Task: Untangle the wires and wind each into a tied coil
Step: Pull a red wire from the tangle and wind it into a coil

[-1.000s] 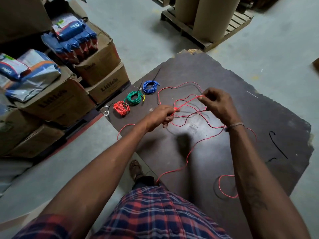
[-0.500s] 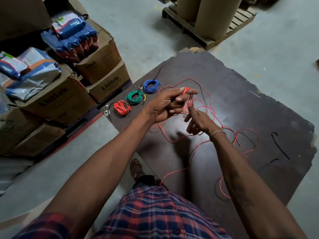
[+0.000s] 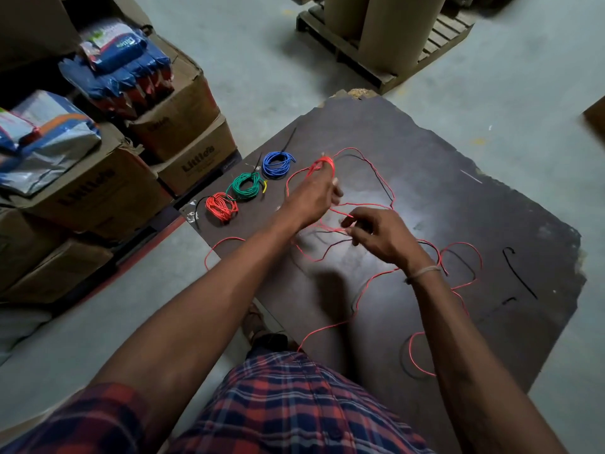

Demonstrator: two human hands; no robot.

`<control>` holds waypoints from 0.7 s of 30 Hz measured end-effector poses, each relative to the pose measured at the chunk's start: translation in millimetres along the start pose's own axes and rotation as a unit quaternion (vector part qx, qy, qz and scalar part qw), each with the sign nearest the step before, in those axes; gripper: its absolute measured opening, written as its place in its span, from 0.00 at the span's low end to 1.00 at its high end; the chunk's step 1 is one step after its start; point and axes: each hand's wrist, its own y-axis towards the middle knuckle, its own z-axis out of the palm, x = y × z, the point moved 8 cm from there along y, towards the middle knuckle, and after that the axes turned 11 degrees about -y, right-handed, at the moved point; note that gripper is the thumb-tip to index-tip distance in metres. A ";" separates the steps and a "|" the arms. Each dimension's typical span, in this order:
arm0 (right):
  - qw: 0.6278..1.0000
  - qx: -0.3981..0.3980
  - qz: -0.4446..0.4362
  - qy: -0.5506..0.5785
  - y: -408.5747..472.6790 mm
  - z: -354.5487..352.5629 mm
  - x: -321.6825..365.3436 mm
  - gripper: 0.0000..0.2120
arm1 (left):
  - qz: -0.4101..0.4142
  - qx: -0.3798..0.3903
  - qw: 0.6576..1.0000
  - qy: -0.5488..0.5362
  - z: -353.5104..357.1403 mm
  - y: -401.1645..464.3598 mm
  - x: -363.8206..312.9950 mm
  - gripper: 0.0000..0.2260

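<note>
— Fingers, left hand (image 3: pixel 312 194)? 
— Wound w/ red wire (image 3: pixel 376 280) turns at tips; right hand (image 3: pixel 381 235) pinches a strand just beside.
— Rest of wire?
— Loose on dark board (image 3: pixel 458 198); red coil (image 3: pixel 221 207), green coil (image 3: pixel 246 187), blue coil (image 3: pixel 277 163) tied at far-left edge.

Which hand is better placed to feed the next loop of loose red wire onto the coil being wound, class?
The right hand, probably. It pinches the loose red wire lying on the board, while the left hand is raised with the started turns wrapped round its fingers, serving as the form.
</note>
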 end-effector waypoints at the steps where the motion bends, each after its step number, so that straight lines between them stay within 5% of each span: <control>1: 1.000 -0.029 0.005 -0.011 1.3 -7.1 -7.9 0.07 | -0.004 0.021 0.997 0.075 2.8 -1.7 5.6 0.15; 4: 0.997 -0.073 0.025 -0.028 4.1 -19.2 -28.0 0.09 | -0.036 0.083 0.979 0.182 9.1 -9.4 22.4 0.23; 9: 0.992 -0.106 0.036 -0.057 9.1 -19.6 -48.0 0.19 | 0.009 0.127 0.975 0.180 7.2 -22.7 15.0 0.23; 15: 0.977 -0.201 0.060 -0.033 -6.1 -22.9 -66.2 0.11 | -0.035 -0.051 0.990 0.124 -34.4 -17.8 25.4 0.11; 18: 0.967 -0.240 0.072 -0.036 -15.5 -22.5 -69.7 0.09 | -0.127 -0.065 0.989 -0.038 -37.2 -22.1 32.3 0.15; 21: 0.963 -0.252 0.090 -0.031 -19.1 -17.5 -76.2 0.06 | -0.254 -0.097 0.912 -0.306 -25.0 -28.6 47.5 0.13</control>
